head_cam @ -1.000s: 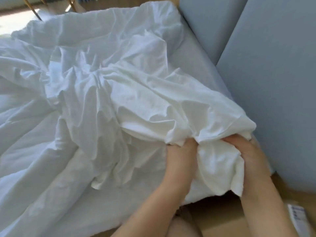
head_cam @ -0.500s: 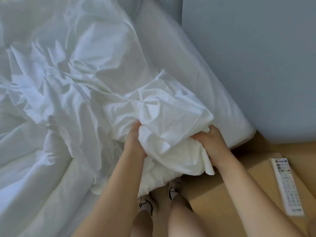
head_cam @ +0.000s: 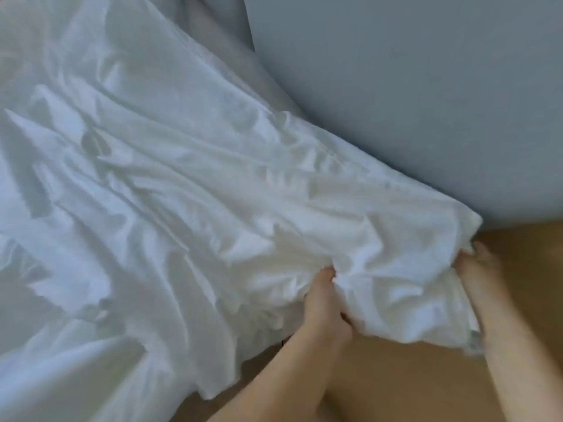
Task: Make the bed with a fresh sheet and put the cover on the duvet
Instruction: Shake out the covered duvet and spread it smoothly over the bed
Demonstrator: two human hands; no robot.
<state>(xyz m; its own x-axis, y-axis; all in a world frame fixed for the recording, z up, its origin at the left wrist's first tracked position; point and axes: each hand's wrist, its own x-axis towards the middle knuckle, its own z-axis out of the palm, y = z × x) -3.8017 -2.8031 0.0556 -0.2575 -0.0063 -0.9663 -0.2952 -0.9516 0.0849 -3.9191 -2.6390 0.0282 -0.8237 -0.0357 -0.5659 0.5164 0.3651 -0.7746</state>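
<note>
Fingers (head_cam: 323, 277) of the left hand (head_cam: 326, 303) are curled into a bunch of white fabric (head_cam: 213, 193), the knuckles sunk in a deep pucker from which creases fan out up and to the left. Over on the right, the right hand (head_cam: 479, 271) grips the same fabric at its outermost corner, fingertips (head_cam: 483, 252) tucked against the edge. This hand is blurred, so how each finger lies cannot be told, only that cloth is gathered in it. Between the two hands a loose pouch of the fabric sags below the edge of the bed (head_cam: 219, 47) and hangs over the wooden floor (head_cam: 411, 379); whether it touches the floor cannot be told. Nor can it be told whether the fabric is the sheet or the duvet cover. It is plain white and heavily wrinkled, and it covers almost the whole visible top of the bed, running from the hands away to the upper left. A strip of greyer, smoother surface shows along the bed's far right side, just beside a pale blue-grey wall (head_cam: 396, 92) that fills the upper right. The held corner sits close to the foot of that wall. Both forearms are bare — the left forearm (head_cam: 274, 379) comes in from the bottom centre, the right forearm (head_cam: 515, 360) from the bottom right corner, well apart from each other.
</note>
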